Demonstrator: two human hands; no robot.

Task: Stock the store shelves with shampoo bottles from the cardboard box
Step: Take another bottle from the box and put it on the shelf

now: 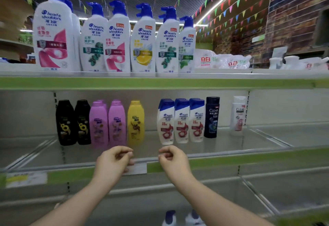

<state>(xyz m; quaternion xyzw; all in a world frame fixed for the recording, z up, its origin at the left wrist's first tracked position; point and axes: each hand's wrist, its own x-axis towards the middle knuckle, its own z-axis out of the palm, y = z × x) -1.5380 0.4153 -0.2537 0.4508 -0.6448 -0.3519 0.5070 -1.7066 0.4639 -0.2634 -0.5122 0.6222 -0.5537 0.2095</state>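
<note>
My left hand (114, 159) and my right hand (173, 159) hover side by side at the front edge of the middle shelf (231, 159), fingers loosely curled and holding nothing. Behind them on that shelf stand two black bottles (65, 122), pink bottles (98, 124), a yellow bottle (135, 122), three rows of white Head & Shoulders bottles (181, 120), a dark Clear bottle (211, 117) and a white Clear bottle (238, 115). There is a gap between the yellow bottle and the white ones. The cardboard box is out of view.
Several large white pump bottles (117, 40) line the top shelf, with white detergent bags (222, 60) to their right. A price tag (137, 168) hangs on the green shelf edge between my hands. Two blue-capped bottles (170, 217) show on the lower shelf.
</note>
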